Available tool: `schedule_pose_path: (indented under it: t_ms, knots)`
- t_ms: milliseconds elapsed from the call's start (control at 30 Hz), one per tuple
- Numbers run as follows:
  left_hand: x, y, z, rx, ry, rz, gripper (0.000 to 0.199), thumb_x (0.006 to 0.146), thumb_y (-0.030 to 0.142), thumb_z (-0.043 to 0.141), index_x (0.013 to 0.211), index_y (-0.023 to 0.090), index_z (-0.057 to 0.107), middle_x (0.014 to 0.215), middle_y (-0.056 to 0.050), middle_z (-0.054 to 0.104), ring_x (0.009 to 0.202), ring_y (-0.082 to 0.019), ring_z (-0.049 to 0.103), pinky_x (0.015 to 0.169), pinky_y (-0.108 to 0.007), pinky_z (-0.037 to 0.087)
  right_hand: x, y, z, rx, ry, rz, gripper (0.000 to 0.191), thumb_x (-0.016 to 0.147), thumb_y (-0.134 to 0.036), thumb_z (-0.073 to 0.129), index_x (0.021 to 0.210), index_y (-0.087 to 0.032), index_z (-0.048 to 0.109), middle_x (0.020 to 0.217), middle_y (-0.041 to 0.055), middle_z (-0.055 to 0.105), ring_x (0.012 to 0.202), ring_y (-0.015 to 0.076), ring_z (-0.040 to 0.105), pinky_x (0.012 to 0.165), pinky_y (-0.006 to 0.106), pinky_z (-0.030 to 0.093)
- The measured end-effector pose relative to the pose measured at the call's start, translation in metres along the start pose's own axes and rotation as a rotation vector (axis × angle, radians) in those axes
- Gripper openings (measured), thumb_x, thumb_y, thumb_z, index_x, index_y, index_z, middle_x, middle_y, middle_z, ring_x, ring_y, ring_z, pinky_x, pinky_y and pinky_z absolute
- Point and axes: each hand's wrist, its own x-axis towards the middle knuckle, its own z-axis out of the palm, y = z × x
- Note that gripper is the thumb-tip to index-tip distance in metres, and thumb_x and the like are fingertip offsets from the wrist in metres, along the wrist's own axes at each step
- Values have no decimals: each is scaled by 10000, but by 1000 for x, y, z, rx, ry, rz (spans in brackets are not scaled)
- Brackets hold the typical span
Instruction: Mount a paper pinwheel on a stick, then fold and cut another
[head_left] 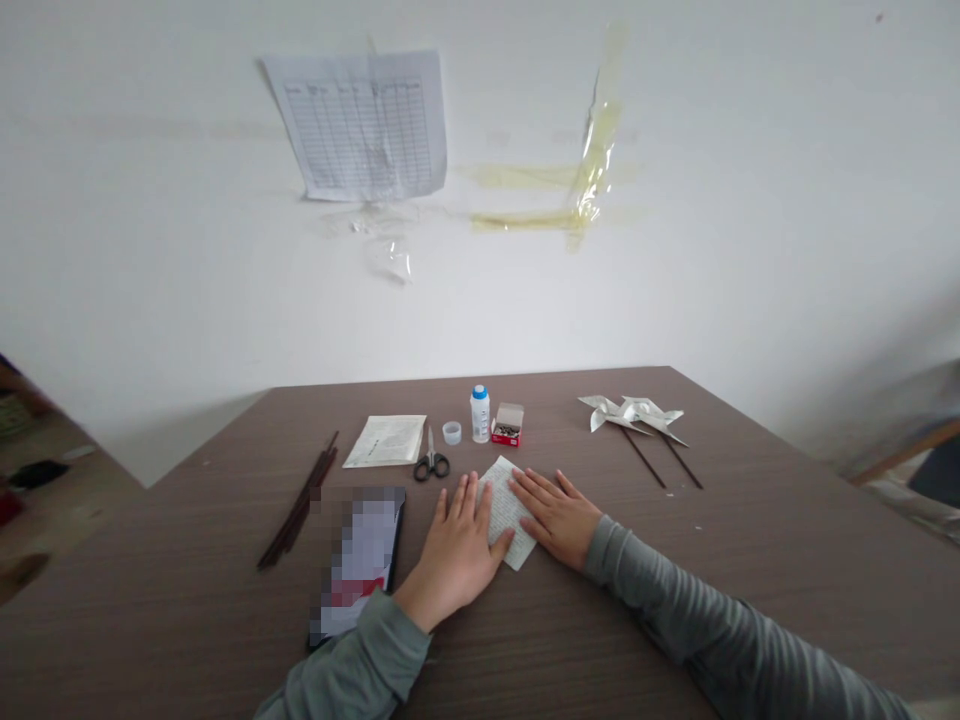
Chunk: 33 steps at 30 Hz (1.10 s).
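Note:
A square sheet of printed paper (507, 512) lies turned on the brown table, one corner toward the wall. My left hand (459, 548) rests on its left side, fingers stretched out and thumb on the paper. On the right edge lies my right hand (559, 515), flat with its fingers extended. Just beyond the paper are black-handled scissors (431, 464), a small clear cap (451, 433), a white bottle with a blue top (480, 415) and an opened red box of small metal pieces (508, 428).
Two paper pinwheels (637, 415) on dark sticks lie at the right. A stack of paper (386, 441), a bundle of dark sticks (300, 505) and a phone (360, 560) are at the left. The white wall (525, 310) borders the table's far edge.

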Motion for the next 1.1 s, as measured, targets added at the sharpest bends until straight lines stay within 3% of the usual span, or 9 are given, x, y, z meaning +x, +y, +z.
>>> schedule_pose_path:
  t_ms: [100,333,467,667,767,833,933,1100]
  knots:
    - [0,-6,-2,65,-21,-35,760,1279,492,553,1914,81,619,2053,-309,498,1956,-512,433,1580,-742,403,-2,11,-7,-53,-26,38,718,1258,-289,619,1975,-321,600,2041,146,523,1911,424,527,1581,734,389]
    - [2,-18,7,92,60,-66,753,1256,484,577,1890,84,646,1987,-324,592,1921,-534,492,1542,-778,462,-4,23,-12,-66,-55,75,727,1274,-359,612,1997,-304,555,2062,149,501,1940,452,470,1561,820,393]
    - [4,-15,13,94,89,-77,688,1260,464,601,1847,120,705,1988,-296,610,1929,-541,475,1557,-750,454,0,25,-6,-10,7,110,757,1224,-317,632,1978,-264,587,2055,197,504,1934,483,473,1554,863,361]
    - [8,-12,15,80,89,98,580,1291,331,513,1806,231,762,1944,-198,700,1876,-452,585,1531,-713,511,9,22,1,94,41,24,759,1163,-158,633,1921,-177,668,2030,222,538,1928,459,489,1599,718,372]
    - [11,-7,14,26,48,135,587,1280,281,500,1796,274,778,1906,-155,749,1845,-415,630,1532,-657,524,12,14,4,175,46,-22,733,1122,-82,645,1811,-273,807,1958,146,665,1868,430,595,1590,662,425]
    - [11,-3,14,1,41,122,589,1267,284,532,1804,264,774,1912,-163,741,1855,-442,614,1536,-667,513,13,8,7,204,55,-42,701,1127,-85,667,1765,-311,849,1904,129,733,1826,412,656,1572,658,467]
    - [9,1,15,-12,36,112,605,1254,335,588,1827,224,746,1934,-187,714,1882,-495,564,1546,-713,478,14,3,11,175,29,-56,673,1164,-138,686,1811,-278,804,1920,176,711,1841,391,640,1565,657,477]
    - [4,3,13,-61,58,111,599,1229,410,652,1800,273,772,1906,-169,745,1874,-532,554,1520,-740,485,10,0,8,106,-66,-62,737,1192,-197,674,1929,-213,657,2013,221,575,1910,392,539,1581,677,427]
